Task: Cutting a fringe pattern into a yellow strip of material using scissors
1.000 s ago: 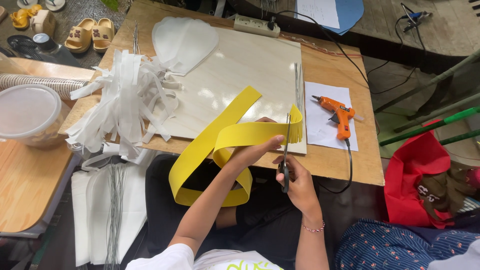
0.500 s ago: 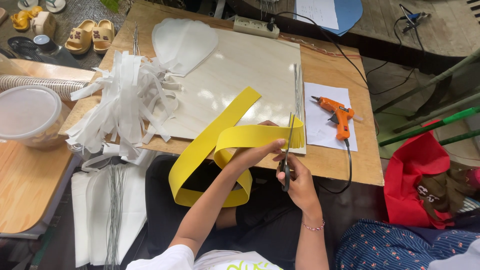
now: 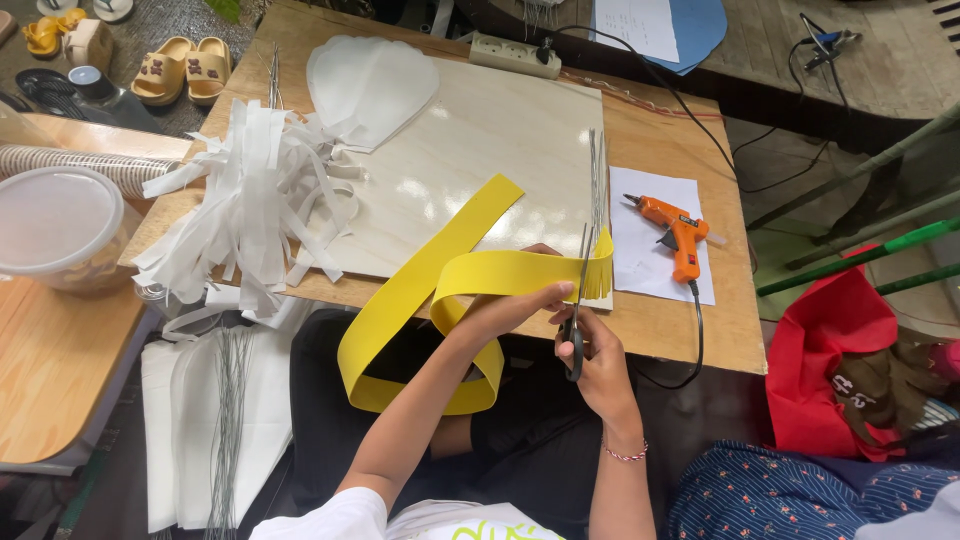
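The long yellow paper strip [image 3: 440,300] is being pinched by the left hand [image 3: 515,305]; its fringed end is lying rightward, crosswise between upright scissors [image 3: 578,300] being gripped by the right hand [image 3: 600,365].

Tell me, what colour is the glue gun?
Orange glue gun, seen in the head view.

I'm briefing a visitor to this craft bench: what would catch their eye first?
The long yellow strip looping off the table's front edge, pinched by the left hand while the right hand works scissors into its fringed end. Next, the orange glue gun on white paper at right, and the heap of white strips at left.
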